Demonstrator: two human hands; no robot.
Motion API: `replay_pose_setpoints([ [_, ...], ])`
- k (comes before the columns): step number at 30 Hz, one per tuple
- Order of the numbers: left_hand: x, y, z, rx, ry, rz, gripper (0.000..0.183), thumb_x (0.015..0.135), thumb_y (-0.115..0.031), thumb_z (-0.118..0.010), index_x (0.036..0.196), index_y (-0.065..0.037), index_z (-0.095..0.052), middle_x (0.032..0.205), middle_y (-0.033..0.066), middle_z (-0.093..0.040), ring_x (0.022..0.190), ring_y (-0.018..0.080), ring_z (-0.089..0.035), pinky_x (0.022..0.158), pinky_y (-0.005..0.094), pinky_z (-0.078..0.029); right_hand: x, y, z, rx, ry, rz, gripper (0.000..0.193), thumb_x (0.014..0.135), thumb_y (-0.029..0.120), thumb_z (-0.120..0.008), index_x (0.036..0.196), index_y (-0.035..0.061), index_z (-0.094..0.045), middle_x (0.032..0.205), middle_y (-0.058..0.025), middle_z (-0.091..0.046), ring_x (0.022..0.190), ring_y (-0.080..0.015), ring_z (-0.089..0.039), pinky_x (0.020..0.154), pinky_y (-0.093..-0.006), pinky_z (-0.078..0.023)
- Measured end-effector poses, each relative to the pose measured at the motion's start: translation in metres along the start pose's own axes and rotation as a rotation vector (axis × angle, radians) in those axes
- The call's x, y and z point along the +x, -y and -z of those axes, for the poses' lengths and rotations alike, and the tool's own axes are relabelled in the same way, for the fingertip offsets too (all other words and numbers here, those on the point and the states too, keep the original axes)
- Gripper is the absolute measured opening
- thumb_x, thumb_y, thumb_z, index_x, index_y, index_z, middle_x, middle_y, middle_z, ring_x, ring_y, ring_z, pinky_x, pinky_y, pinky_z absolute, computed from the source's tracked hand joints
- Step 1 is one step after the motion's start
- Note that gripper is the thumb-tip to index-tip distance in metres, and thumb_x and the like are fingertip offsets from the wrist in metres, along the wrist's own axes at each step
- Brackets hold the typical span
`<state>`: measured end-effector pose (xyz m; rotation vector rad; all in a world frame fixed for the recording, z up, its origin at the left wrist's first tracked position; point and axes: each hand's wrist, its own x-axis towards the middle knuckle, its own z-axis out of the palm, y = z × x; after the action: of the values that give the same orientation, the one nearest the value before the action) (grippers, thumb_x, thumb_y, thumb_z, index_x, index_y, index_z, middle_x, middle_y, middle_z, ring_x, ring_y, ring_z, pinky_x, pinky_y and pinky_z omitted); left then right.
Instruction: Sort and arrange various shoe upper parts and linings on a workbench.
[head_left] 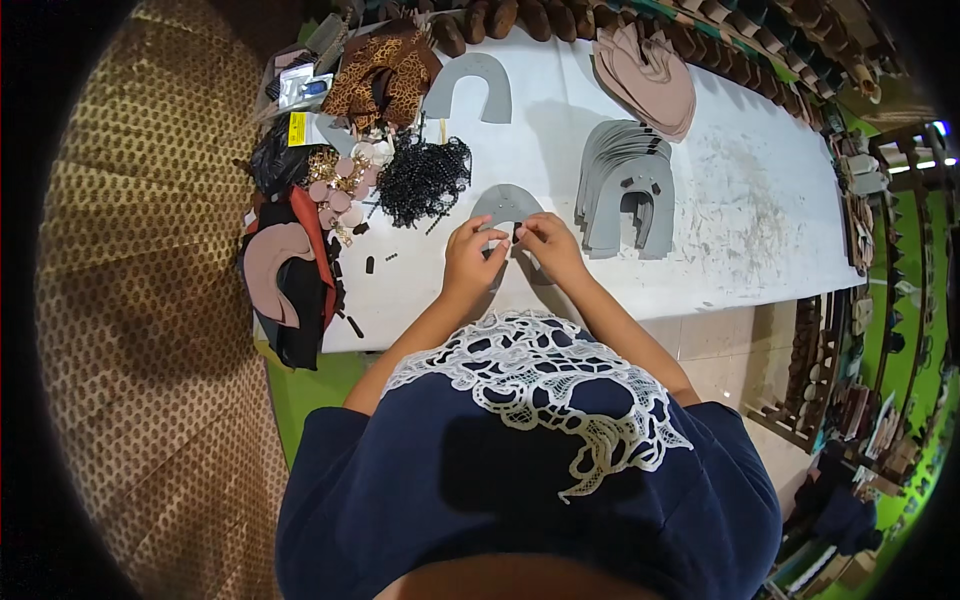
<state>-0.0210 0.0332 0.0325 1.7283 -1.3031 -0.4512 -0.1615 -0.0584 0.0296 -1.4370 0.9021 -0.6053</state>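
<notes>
Both my hands are close together over a grey U-shaped piece (496, 203) on the white table. My right hand (555, 248) pinches a small black piece (517, 231) between thumb and fingers. Just to its left, my left hand (469, 262) has its fingers bent and thumb drawn in near the same spot; what it grips, if anything, is too small to make out. A stack of similar grey U-shaped pieces (603, 175) lies to the right, with a few small dark bits on its top one.
Left of my hands are a tangled heap of black beaded strips (424, 180), pink discs with gold-coloured trim (340, 195) and leopard-print pieces (378, 75). Another grey U-shaped piece (486, 75) lies farther back. Pink cut pieces (650, 80) are at the far right. Brown shoe forms (500, 20) line the back edge.
</notes>
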Motion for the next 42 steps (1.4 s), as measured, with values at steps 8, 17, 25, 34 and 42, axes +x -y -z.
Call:
replay_pose_setpoints([
  [8, 0.022, 0.01, 0.002, 0.316, 0.095, 0.01, 0.026, 0.076, -0.024, -0.064, 0.099, -0.012, -0.066, 0.122, 0.0135, -0.051, 0.112, 0.0319, -0.046, 0.094, 0.0442, -0.035, 0.029, 0.017, 0.013, -1.006, -0.033, 0.313, 0.01, 0.074, 0.015, -0.064, 0.077, 0.007, -0.068, 0.089, -0.0059, -0.061, 0.084, -0.0256, -0.058, 0.072, -0.0402, -0.046],
  [17, 0.036, 0.01, -0.003, 0.661, 0.083, -0.042, 0.054, 0.073, -0.031, -0.067, 0.117, -0.002, -0.055, 0.134, 0.016, -0.041, 0.12, 0.0317, -0.037, 0.095, 0.0454, -0.029, 0.043, 0.017, 0.011, -1.176, -0.051, 0.43, 0.005, 0.07, 0.013, -0.064, 0.069, 0.0082, -0.065, 0.085, -0.0048, -0.061, 0.083, -0.0252, -0.058, 0.07, -0.0396, -0.047],
  [25, 0.044, 0.011, -0.003, 0.579, 0.116, 0.046, 0.045, 0.072, -0.03, -0.068, 0.11, -0.007, -0.058, 0.136, 0.0159, -0.038, 0.125, 0.0346, -0.031, 0.098, 0.0481, -0.024, 0.052, 0.027, 0.013, -1.288, 0.027, 0.422, 0.003, 0.068, 0.014, -0.066, 0.068, 0.0117, -0.065, 0.087, -0.0021, -0.059, 0.086, -0.0218, -0.057, 0.07, -0.0383, -0.045],
  [34, 0.057, 0.015, 0.002, 0.596, 0.037, -0.12, 0.023, 0.07, -0.026, -0.071, 0.082, -0.01, -0.061, 0.13, 0.0156, -0.044, 0.124, 0.0381, -0.031, 0.097, 0.0497, -0.023, 0.032, 0.008, 0.022, -1.13, 0.077, 0.548, 0.009, 0.073, 0.016, -0.062, 0.078, 0.0109, -0.067, 0.088, -0.0023, -0.057, 0.089, -0.0209, -0.055, 0.076, -0.0375, -0.042],
  [42, 0.068, 0.015, 0.003, 0.707, 0.067, -0.244, 0.018, 0.071, -0.026, -0.069, 0.08, -0.011, -0.065, 0.129, 0.0129, -0.046, 0.125, 0.0371, -0.031, 0.098, 0.0513, -0.023, 0.019, 0.006, 0.018, -1.1, -0.073, 0.619, 0.012, 0.074, 0.016, -0.064, 0.085, 0.0128, -0.067, 0.093, -0.0027, -0.058, 0.088, -0.0226, -0.055, 0.073, -0.038, -0.043],
])
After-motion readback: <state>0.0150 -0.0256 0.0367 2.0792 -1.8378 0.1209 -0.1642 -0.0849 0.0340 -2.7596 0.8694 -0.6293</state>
